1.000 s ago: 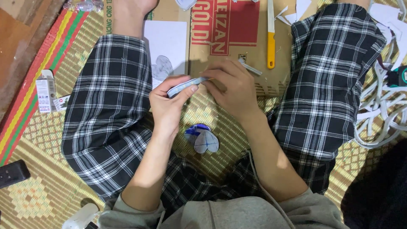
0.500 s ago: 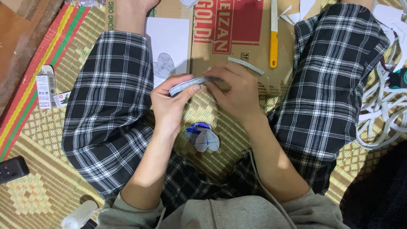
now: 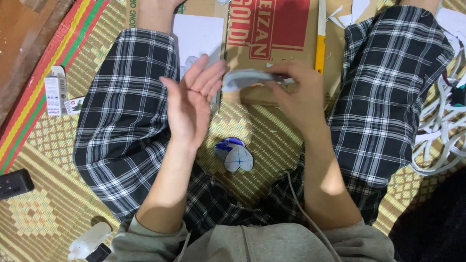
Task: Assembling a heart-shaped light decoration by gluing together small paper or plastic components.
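I sit cross-legged in plaid trousers on a woven mat. My right hand (image 3: pixel 296 94) grips a small grey-blue paper piece (image 3: pixel 245 77), held flat above the mat's middle. My left hand (image 3: pixel 191 104) is spread open beside it, palm turned inward, fingertips just short of the piece's left end and holding nothing. Below the hands, a blue-and-white heart-shaped paper cutout (image 3: pixel 234 154) lies on the mat between my legs.
A flattened cardboard box (image 3: pixel 272 34) lies ahead with a white sheet (image 3: pixel 196 36) and a yellow utility knife (image 3: pixel 320 41) on it. A small carton (image 3: pixel 54 90) is at the left, a dark device (image 3: pixel 14 183) lower left, white paper strips (image 3: pixel 444 131) at the right.
My left hand has let go of the paper piece and opened, moving slightly left. My right hand alone keeps the piece. The camera view shifted a little downward.
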